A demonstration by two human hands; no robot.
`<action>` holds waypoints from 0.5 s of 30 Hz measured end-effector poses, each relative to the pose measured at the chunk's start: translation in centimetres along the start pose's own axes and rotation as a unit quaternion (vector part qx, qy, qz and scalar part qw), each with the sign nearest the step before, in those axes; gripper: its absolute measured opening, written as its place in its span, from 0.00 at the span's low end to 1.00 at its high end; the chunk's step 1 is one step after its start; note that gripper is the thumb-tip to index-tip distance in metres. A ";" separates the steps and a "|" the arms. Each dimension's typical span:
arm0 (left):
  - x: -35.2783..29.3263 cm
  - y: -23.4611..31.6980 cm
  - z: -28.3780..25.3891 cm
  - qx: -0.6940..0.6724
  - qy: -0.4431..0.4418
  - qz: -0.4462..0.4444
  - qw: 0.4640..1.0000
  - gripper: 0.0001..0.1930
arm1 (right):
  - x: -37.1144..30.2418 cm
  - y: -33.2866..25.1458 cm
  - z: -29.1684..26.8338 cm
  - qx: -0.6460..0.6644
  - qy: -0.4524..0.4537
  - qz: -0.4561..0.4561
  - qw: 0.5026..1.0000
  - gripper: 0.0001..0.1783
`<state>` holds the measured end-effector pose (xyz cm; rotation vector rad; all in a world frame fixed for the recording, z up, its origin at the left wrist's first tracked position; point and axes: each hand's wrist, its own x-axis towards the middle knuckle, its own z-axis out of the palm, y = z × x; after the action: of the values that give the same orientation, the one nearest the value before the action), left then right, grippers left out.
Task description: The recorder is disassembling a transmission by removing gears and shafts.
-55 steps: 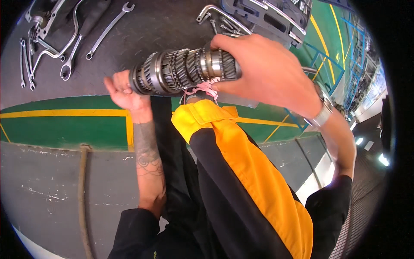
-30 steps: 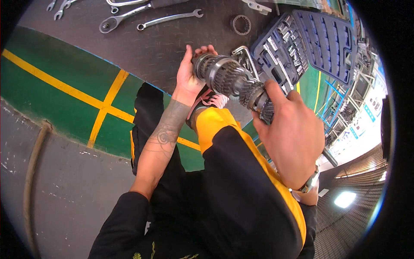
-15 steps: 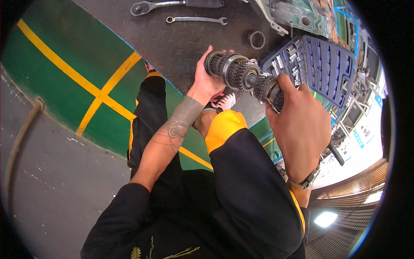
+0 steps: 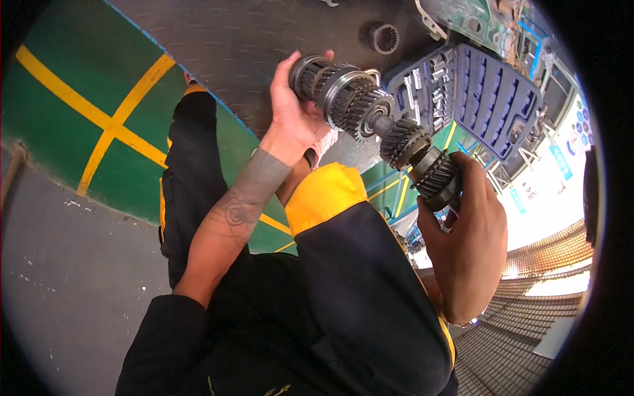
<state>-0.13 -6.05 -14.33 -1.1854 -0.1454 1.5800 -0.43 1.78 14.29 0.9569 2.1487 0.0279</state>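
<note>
Noticeably, the green floor (image 4: 53, 125) and its yellow crossing lines sit farther left than half a second earlier, while the dark, patterned workbench (image 4: 231, 43) now shows just a sliver of the wrench that lay fully in view. Held aloft between two hands in front of the bench and the open blue tool case (image 4: 490, 105), the geared shaft (image 4: 353, 102) slants more steeply, and its gears toward the lower end look more spread out, with a dark gap visible among them. The person's right hand (image 4: 472, 241) is lower and farther from the other; its thumb and forefinger are bent around the shaft's lower end, the remaining fingers mostly hidden. The left hand (image 4: 294, 119) cups the upper end from beneath, palm up, fingers half curled, thumb along one side. The workbench's blue-lined edge runs diagonally just beside the left wrist, and a raised, yellow-cuffed trouser leg (image 4: 370, 284) takes up the space between the forearms. A stretch of bench separates the left hand from a toothed steel ring (image 4: 374, 41), which lies near the case. Smallest of all, the wrench's tip (image 4: 329, 2) meets the upper border.
</note>
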 end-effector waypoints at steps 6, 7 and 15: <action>0.2 0.5 0.9 0.060 -0.014 0.028 0.998 0.29 | -0.3 2.3 -0.4 0.144 0.016 0.027 0.989 0.26; 0.8 0.7 -0.5 0.057 -0.008 0.025 0.998 0.29 | -0.3 2.6 0.1 0.143 0.010 0.029 0.989 0.26; 2.9 1.1 -3.9 0.010 -0.084 -0.007 0.996 0.25 | 1.4 3.8 3.7 -0.007 0.046 -0.004 0.999 0.27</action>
<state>2.33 -6.02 -18.70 -1.0333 -0.2455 1.6641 3.80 4.41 12.02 0.9553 2.2335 0.0829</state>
